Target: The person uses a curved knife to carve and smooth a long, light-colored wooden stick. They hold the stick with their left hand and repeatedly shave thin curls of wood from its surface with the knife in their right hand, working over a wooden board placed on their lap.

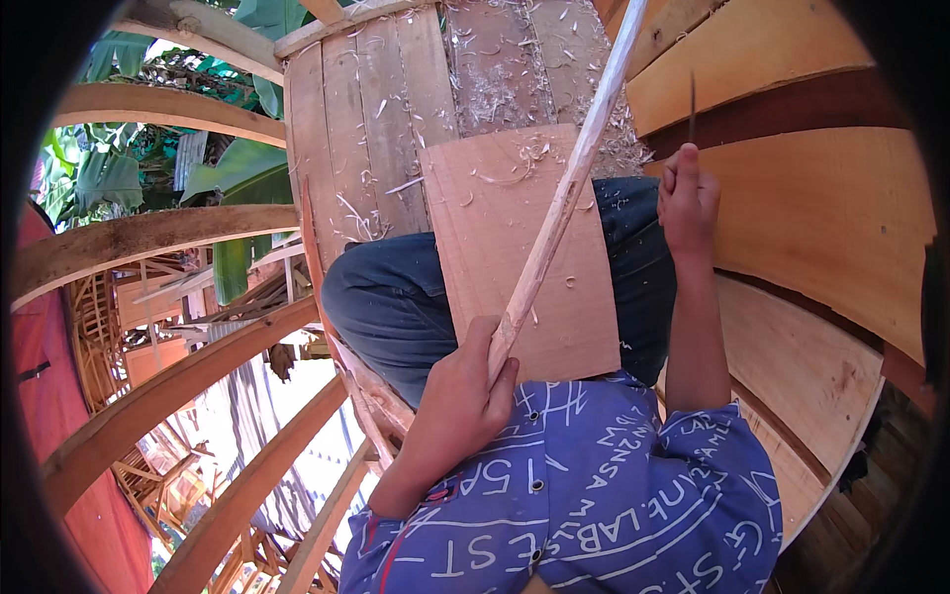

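My left hand (467, 394) is wrapped round the near end of a long, pale, peeled wooden stick (554, 226). The stick slants up and away to the right, past the top of the view. My right hand (689, 203) is closed in a fist round a knife, its handle hidden by the fingers. The thin dark blade (693, 107) points away from me, to the right of the stick and apart from it. Across my lap lies a flat rectangular wooden board (475, 218), under the stick, with a few curled shavings on it.
Wood shavings (495, 84) litter the plank floor (341, 119) ahead of my crossed legs. A wall of wide boards (792, 188) rises close on the right. On the left runs a railing of wooden slats (158, 233), with banana leaves (242, 173) beyond it.
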Available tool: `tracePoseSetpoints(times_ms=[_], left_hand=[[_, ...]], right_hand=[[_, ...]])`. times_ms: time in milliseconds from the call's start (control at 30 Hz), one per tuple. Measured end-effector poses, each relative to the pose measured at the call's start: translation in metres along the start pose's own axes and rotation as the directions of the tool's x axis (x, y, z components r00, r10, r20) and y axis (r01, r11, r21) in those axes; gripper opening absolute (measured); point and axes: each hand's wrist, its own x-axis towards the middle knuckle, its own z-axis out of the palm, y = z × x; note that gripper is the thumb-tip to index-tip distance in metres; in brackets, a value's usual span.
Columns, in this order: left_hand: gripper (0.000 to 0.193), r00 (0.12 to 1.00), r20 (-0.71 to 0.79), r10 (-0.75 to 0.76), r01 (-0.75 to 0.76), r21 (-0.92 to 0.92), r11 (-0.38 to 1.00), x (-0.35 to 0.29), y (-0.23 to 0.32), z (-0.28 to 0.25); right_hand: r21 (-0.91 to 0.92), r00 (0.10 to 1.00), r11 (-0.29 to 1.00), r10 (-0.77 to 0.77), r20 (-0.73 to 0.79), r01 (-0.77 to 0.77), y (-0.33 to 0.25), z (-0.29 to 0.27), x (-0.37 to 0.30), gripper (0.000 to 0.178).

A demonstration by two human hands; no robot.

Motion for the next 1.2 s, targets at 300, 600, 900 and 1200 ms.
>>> tracePoseSetpoints(times_ms=[300, 600, 900, 1200], left_hand=[[0.035, 0.999, -0.005, -0.044, 0.043, -0.084, 0.996, 0.008, -0.002, 0.002], [0.046, 0.977, -0.195, 0.090, -0.089, 0.017, 0.996, 0.006, -0.017, 0.008], [0.044, 0.980, -0.169, 0.107, -0.107, 0.011, 0.994, 0.006, -0.014, 0.009], [0.046, 0.956, -0.245, 0.161, -0.135, 0.119, 0.984, 0.004, -0.012, 0.012]], right_hand=[[-0.185, 0.954, 0.946, -0.229, 0.196, 0.265, -0.019, 0.025, -0.049, 0.044], [-0.120, 0.962, 0.960, -0.235, 0.138, 0.252, -0.021, 0.014, -0.043, 0.042], [-0.160, 0.919, 0.915, -0.335, 0.208, 0.370, -0.016, 0.016, -0.057, 0.039], [-0.317, 0.906, 0.853, -0.355, 0.230, 0.414, -0.024, 0.011, -0.048, 0.041]])
